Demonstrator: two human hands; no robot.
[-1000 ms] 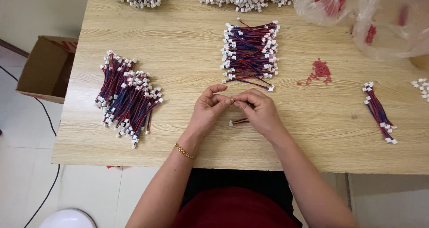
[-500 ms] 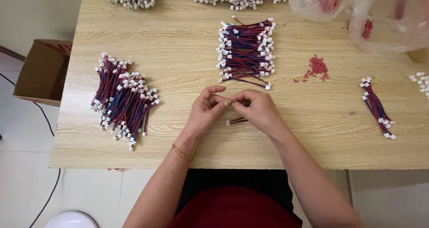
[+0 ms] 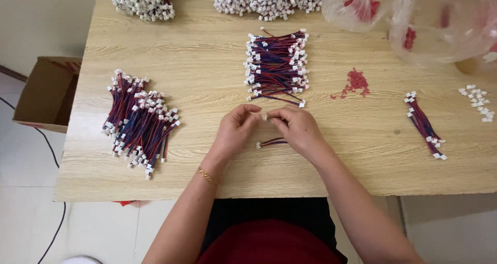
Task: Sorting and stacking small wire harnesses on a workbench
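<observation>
White connector [image 3: 264,117] sits pinched between the fingertips of left hand [image 3: 235,129] and right hand [image 3: 296,128], its red-blue wire [image 3: 272,142] trailing toward the person, both hands equally near.

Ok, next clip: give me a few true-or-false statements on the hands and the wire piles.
1. Both hands meet over a small white connector. True: the left hand and right hand pinch it between their fingertips.
2. The wire below the hands hangs off the table edge. False: it lies on the table.
3. The big wire pile lies on the person's left. True.
4. The cardboard box stands on the table. False: it sits on the floor beside the table.
5. The red bits lie left of the middle bundle. False: they lie to its right.
</observation>
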